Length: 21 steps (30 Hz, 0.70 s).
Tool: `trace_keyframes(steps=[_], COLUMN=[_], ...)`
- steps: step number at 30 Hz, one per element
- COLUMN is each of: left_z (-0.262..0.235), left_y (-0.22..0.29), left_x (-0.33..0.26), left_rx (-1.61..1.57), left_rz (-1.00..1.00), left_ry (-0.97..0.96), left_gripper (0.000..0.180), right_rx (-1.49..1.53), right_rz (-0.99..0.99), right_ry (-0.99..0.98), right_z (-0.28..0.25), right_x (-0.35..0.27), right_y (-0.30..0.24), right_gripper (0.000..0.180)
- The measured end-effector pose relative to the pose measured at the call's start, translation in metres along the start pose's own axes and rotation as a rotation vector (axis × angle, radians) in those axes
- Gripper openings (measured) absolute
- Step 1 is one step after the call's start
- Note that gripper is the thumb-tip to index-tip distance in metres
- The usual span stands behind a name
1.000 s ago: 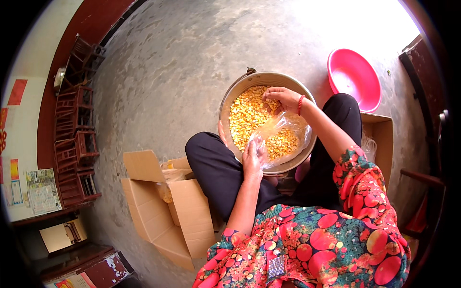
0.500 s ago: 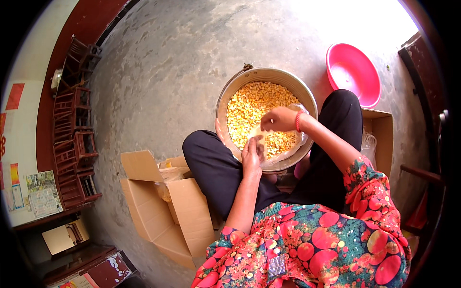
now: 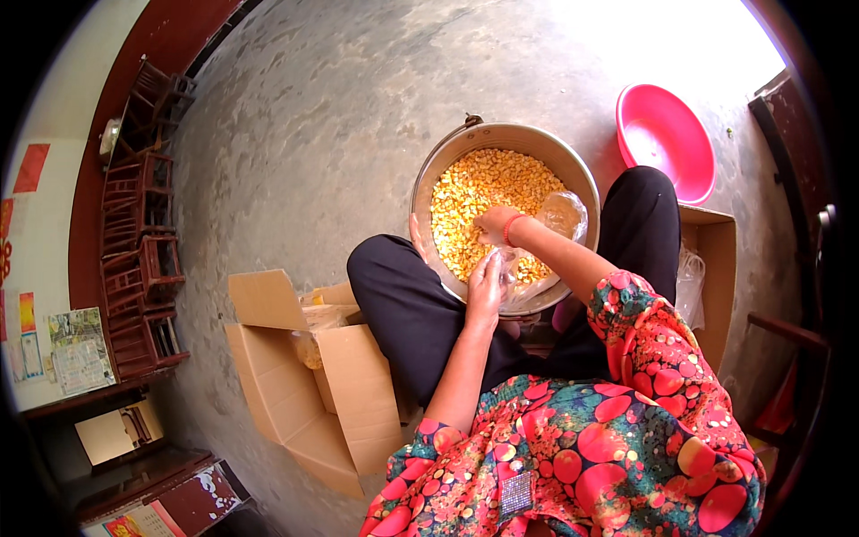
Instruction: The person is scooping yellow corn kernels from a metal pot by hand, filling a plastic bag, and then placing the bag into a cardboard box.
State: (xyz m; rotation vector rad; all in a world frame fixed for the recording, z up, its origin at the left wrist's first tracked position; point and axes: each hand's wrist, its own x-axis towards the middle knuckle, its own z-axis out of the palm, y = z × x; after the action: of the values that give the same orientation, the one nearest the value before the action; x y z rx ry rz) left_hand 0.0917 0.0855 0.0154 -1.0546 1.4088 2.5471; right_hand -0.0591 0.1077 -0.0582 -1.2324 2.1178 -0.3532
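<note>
Grey concrete floor (image 3: 295, 170) spreads under everything, bright toward the upper right; dark wooden chairs (image 3: 148, 259) line the wall at the left, and a pink basin (image 3: 667, 143) sits on the floor at the upper right. Between the knees of the seated person, who wears dark trousers (image 3: 403, 304) and a flowered shirt (image 3: 599, 447), stands a round metal pail (image 3: 575, 170) with a wire handle; yellow kernels (image 3: 492, 179) cover its inside in a broad layer, and a clear plastic bag (image 3: 565, 213) lies spread over its right and near part, with some kernels showing through or beside the film.

Left hand (image 3: 484, 286) is at the near rim of the pail, its fingers clamped on a gathered edge of the bag; right hand (image 3: 494, 224), with a red bracelet (image 3: 511, 229) at the wrist, reaches down over the kernels, just above and to the right of the left one; its fingers point downward, and whether they are pinched together or hold any kernels I cannot tell.

An open cardboard box (image 3: 358, 385) stands beside the left knee; another box (image 3: 718, 259), holding a whitish plastic bag (image 3: 690, 285), is beside the right leg.
</note>
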Motion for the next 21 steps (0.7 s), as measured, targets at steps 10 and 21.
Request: trace_keyframes(steps=[10,21], left_z=[0.004,0.000], left_y=[-0.001,0.005], left_x=[0.002,0.002], left_rx=[-0.024,-0.115], left_rz=[0.044,0.062], left_ry=[0.064,0.164], left_gripper=[0.026,0.026], right_rx=[1.425,0.669], right_rz=[0.159,-0.314], right_ry=[-0.027,-0.161], right_z=[-0.061,-0.080], right_x=[-0.033,-0.109], right_y=[0.015,-0.021], right_gripper=[0.019,0.021])
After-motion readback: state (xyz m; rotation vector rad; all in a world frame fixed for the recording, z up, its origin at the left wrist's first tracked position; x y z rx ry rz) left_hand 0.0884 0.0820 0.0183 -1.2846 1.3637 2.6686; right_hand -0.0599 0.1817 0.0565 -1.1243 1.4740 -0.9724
